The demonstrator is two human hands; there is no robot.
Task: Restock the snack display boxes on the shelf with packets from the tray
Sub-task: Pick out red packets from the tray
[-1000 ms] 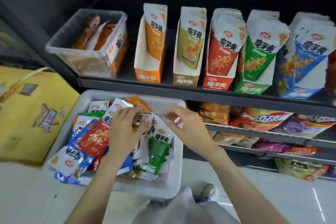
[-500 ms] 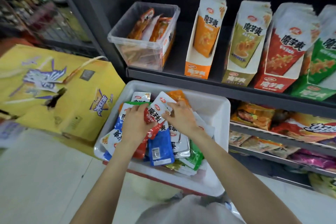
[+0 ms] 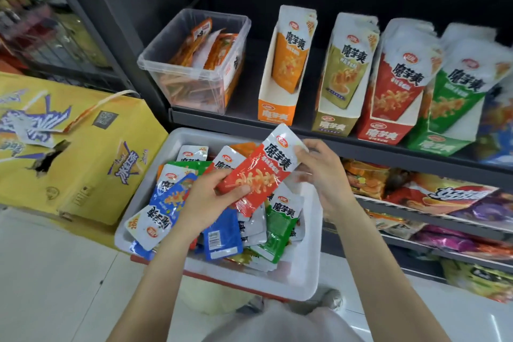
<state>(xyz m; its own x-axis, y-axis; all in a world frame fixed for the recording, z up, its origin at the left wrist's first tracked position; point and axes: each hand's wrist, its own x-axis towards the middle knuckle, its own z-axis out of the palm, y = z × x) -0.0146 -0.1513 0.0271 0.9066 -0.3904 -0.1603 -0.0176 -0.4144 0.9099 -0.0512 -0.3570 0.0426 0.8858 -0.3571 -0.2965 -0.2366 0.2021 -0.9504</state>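
A white tray (image 3: 304,266) below the shelf holds several loose snack packets in blue, green, red and orange. Above it I hold up a red packet (image 3: 258,172): my left hand (image 3: 206,198) grips its lower end, and my right hand (image 3: 319,172) pinches its upper right corner. On the shelf stand display boxes: orange (image 3: 274,114), olive (image 3: 331,125), red (image 3: 381,133) and green (image 3: 433,144). The orange box holds few packets; the red and green ones are packed full.
A clear plastic bin (image 3: 191,64) with orange packets sits at the shelf's left end. A yellow drinks carton (image 3: 69,153) stands on the floor left of the tray. Lower shelves (image 3: 433,219) on the right carry bagged snacks. White floor tiles lie below.
Both hands were digging among the packets in the tray; now they have lifted a red packet clear of the pile. The camera has swung left.
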